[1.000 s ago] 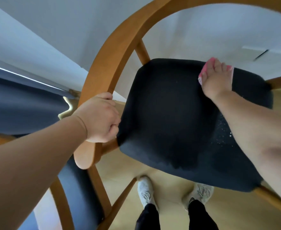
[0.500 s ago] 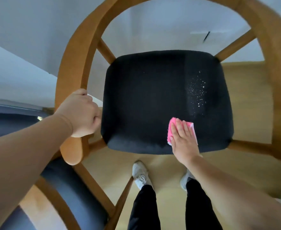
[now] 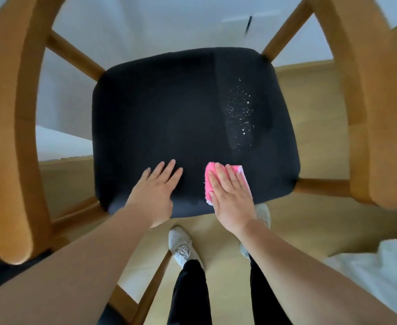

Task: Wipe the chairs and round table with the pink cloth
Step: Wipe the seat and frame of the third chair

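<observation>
**At the front edge of the chair seat: wipe under way**

Right hand point(image 3: 230, 195) lies flat on the pink cloth point(image 3: 208, 184), fingers straight and close together. It presses the cloth onto the black seat point(image 3: 169, 109) just inside the front edge. Left hand point(image 3: 156, 193) rests flat on the seat beside it, fingers slightly spread, holding nothing. The hands are near each other but apart.

Step, as judged: wiping this chair's seat, partway through. A patch of pale specks point(image 3: 239, 113) sits on the right half of the seat, beyond the cloth and not touching it. Dust or droplets: cannot tell.

Next move, as judged: push the cloth away from the body and over the specks, palm kept flat so the cloth does not bunch. The wooden armrests, left point(image 3: 7, 137) and right point(image 3: 368, 113), and the struts would follow. The round table is not in view.

Around: pale floor point(image 3: 314, 127), white shoes point(image 3: 181, 245) below the front edge, white fabric point(image 3: 368, 273) at lower right. Nothing lies on the seat in the cloth's path, and the left hand sits clear to one side.
</observation>
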The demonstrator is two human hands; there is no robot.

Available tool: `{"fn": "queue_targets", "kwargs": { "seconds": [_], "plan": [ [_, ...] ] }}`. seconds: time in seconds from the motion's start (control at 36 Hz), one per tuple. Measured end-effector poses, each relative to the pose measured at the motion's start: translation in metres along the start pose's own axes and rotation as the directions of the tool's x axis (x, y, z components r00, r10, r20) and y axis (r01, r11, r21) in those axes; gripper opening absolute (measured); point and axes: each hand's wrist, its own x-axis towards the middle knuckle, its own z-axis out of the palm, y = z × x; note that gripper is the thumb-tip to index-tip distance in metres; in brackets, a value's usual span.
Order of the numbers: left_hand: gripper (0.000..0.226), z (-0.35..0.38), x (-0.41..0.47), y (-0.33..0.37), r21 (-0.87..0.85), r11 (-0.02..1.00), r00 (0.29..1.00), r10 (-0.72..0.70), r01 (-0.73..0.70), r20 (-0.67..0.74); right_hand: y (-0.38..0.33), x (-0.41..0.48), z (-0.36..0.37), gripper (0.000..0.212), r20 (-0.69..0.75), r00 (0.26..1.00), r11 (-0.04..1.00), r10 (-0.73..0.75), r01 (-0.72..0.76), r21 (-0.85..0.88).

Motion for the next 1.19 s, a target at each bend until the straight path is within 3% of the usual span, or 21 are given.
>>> {"fn": "queue_targets", "kwargs": {
  "seconds": [0.19, 0.33, 0.44, 0.83, 1.03, 1.19],
  "plan": [
    [0.086, -0.001, 0.018, 0.011, -0.046, 0.998, 0.999, -0.051, 0.051, -0.012, 0.024, -0.021, 0.005, 0.052, -0.094, 0.994, 0.998, -0.052, 0.055, 0.022],
    [0.093, -0.007, 0.03, 0.005, -0.211, 0.971, 0.987, -0.084, 0.111, 0.134, 0.034, -0.005, -0.003, 0.055, -0.07, 0.997, 1.0, 0.014, -0.013, 0.009],
    [0.094, -0.009, 0.032, 0.003, -0.258, 0.959, 0.983, -0.079, 0.121, 0.165, 0.043, 0.033, -0.018, 0.059, -0.069, 0.992, 0.994, 0.103, -0.104, -0.018],
    [0.096, -0.008, 0.037, 0.003, -0.289, 0.95, 0.979, -0.064, 0.12, 0.196, 0.079, 0.207, -0.084, 0.06, -0.105, 0.986, 0.985, 0.128, -0.139, -0.102],
    [0.095, -0.01, 0.038, 0.003, -0.28, 0.953, 0.977, -0.057, 0.115, 0.207, 0.088, 0.284, -0.122, 0.057, -0.107, 0.992, 0.993, 0.073, -0.082, -0.088],
    [0.095, -0.012, 0.039, 0.003, -0.29, 0.95, 0.976, -0.057, 0.118, 0.209, 0.091, 0.298, -0.133, 0.055, -0.141, 0.988, 0.996, 0.056, -0.065, -0.063]
  ]
}}
